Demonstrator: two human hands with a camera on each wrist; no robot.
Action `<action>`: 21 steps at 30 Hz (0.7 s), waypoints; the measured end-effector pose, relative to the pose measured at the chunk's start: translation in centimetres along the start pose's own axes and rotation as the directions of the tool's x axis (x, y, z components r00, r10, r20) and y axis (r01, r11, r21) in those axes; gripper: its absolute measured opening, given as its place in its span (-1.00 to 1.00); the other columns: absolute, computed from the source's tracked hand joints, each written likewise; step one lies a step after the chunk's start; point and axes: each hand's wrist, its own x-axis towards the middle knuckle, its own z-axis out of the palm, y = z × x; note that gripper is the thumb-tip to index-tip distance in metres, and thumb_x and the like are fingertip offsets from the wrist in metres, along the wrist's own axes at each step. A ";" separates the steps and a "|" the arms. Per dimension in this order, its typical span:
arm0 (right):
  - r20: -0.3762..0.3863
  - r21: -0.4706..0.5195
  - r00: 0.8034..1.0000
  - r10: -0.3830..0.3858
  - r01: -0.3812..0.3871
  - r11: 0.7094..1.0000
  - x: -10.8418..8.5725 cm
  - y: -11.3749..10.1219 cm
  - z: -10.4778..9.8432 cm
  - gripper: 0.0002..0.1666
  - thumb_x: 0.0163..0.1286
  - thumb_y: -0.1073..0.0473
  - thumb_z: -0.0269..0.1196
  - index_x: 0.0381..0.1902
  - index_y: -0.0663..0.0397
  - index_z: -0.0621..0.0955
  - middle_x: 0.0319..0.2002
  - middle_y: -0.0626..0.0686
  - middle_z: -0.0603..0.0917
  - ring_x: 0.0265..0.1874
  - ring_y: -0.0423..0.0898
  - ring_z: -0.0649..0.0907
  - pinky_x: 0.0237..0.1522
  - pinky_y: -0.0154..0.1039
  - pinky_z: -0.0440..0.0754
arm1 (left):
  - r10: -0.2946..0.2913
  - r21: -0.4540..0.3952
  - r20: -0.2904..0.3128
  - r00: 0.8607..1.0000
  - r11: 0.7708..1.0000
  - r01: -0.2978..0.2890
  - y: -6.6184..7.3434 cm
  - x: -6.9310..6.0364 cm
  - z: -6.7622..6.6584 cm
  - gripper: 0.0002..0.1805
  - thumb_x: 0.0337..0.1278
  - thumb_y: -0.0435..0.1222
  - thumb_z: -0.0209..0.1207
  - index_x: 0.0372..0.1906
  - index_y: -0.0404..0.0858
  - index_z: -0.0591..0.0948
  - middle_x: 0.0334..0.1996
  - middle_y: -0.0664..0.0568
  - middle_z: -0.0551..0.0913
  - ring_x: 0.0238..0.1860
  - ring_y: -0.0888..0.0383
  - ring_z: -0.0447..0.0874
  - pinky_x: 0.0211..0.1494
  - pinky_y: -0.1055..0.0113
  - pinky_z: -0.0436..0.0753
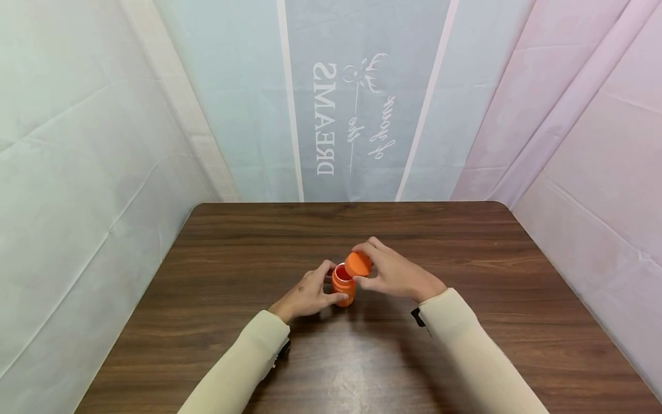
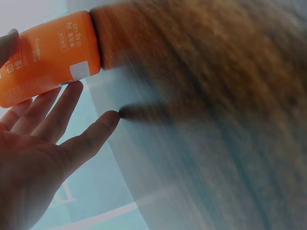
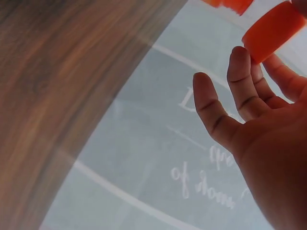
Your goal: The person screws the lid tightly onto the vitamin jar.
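An orange pill bottle (image 1: pixel 343 292) stands upright on the table, its mouth uncovered and showing a pale rim. My left hand (image 1: pixel 309 293) grips it from the left side, thumb in front and fingers behind. White printing and a small white label show on the bottle (image 2: pixel 53 52) in the left wrist view. Just above the bottle's mouth, to the right, my right hand (image 1: pixel 395 275) pinches a round orange lid (image 1: pixel 358 264) between thumb and fingers. That lid (image 3: pixel 273 31) is tilted and apart from the bottle in the right wrist view. The bottle's contents cannot be made out.
The dark wood-grain table (image 1: pixel 248 241) reaches back to a grey-blue curtain (image 1: pixel 357 115) with white mirrored lettering. Pale cloth walls stand along the left (image 1: pixel 93 172) and right (image 1: pixel 584 172) sides.
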 end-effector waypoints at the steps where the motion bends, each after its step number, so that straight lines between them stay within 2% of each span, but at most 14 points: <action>1: 0.005 -0.001 1.000 0.001 -0.001 1.000 0.2 -0.2 0.0 -0.40 0.29 0.05 0.32 0.25 0.10 0.48 -0.10 -0.07 0.43 -0.24 -0.16 0.58 -0.16 -0.26 0.60 | 0.000 0.000 0.000 1.000 1.000 0.000 0.0 0.0 0.0 -0.50 0.22 -0.20 0.37 0.13 -0.13 0.37 0.10 -0.01 0.62 0.17 0.04 0.59 0.22 0.09 0.55; 9: 0.067 -0.040 0.997 0.034 -0.031 0.999 1.4 -1.2 0.2 -0.39 0.23 0.08 0.34 0.24 0.07 0.52 -0.14 -0.09 0.41 -0.28 -0.19 0.57 -0.18 -0.27 0.56 | 0.013 -0.004 0.004 1.000 1.000 -0.013 -0.3 -0.1 0.1 -0.50 0.23 -0.20 0.36 0.15 -0.13 0.37 0.09 -0.02 0.63 0.16 0.06 0.60 0.19 0.14 0.57; 18: 0.114 -0.043 0.993 0.009 -0.004 0.999 2.0 -1.3 0.8 -0.39 0.23 0.15 0.36 0.24 0.13 0.53 -0.14 -0.04 0.40 -0.24 -0.02 0.59 -0.19 -0.26 0.55 | 0.016 -0.026 0.009 1.000 1.000 -0.016 -0.5 -0.2 0.2 -0.52 0.24 -0.18 0.35 0.13 -0.10 0.37 0.10 0.04 0.61 0.19 0.05 0.57 0.19 0.14 0.58; 21: 0.121 -0.058 0.993 0.007 0.000 0.998 2.2 -1.3 1.0 -0.40 0.22 0.16 0.36 0.23 0.14 0.54 -0.13 -0.03 0.39 -0.26 -0.08 0.57 -0.19 -0.27 0.55 | 0.013 -0.029 0.007 1.000 0.999 -0.013 -0.6 -0.2 0.2 -0.52 0.24 -0.17 0.35 0.13 -0.09 0.37 0.10 0.05 0.61 0.19 0.06 0.57 0.19 0.15 0.58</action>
